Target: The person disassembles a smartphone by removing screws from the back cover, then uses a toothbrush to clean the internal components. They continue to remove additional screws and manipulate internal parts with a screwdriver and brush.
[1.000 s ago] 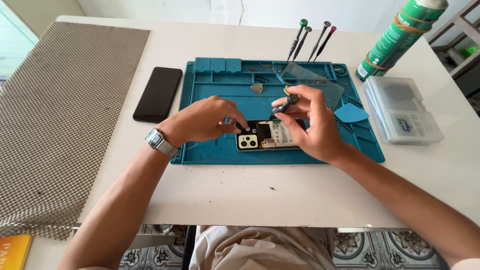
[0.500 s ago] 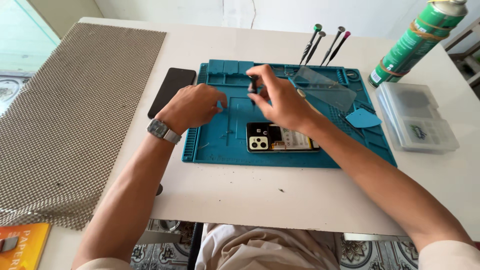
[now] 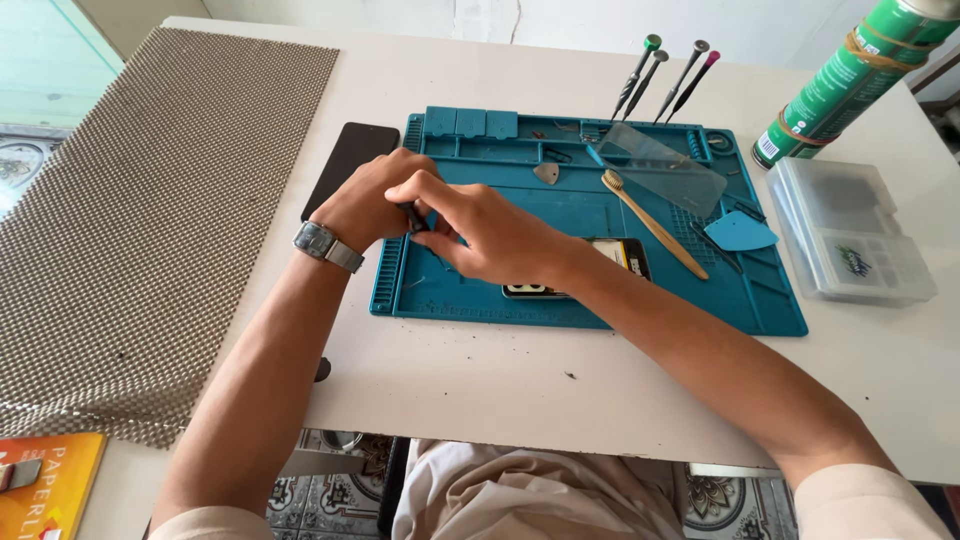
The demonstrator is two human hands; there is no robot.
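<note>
Teal silicone repair mat (image 3: 480, 290) sits mid-desk (image 3: 600, 400), and I see both hands meeting over its left part, about 9 o'clock from mat centre. Left hand (image 3: 368, 203), wristwatch (image 3: 327, 246) on the wrist, is curled; right hand (image 3: 485, 232) crosses over from the right, fingers bent. Between them they pinch a small dark tool (image 3: 413, 217), thumb and fingertips of both hands closed on it; I cannot tell what kind of tool it is. Opened phone (image 3: 625, 255) lies on the mat just at 3 o'clock of the right hand, partly under the forearm. Bamboo toothbrush (image 3: 655, 225) lies slanted, tail end over the phone. Grey pick (image 3: 546, 172) at 12 o'clock of the phone. Clear plastic sheet (image 3: 665, 165) and blue pick (image 3: 740, 233) toward 2 o'clock. Black phone (image 3: 345, 160) lies just off the mat's left edge, touching the left hand's back side. Four screwdrivers (image 3: 665, 75) stand at 12 o'clock. Green spray can (image 3: 850, 75) and clear parts box (image 3: 855, 240) at far right. Mesh mat (image 3: 150, 200) at far left.
</note>
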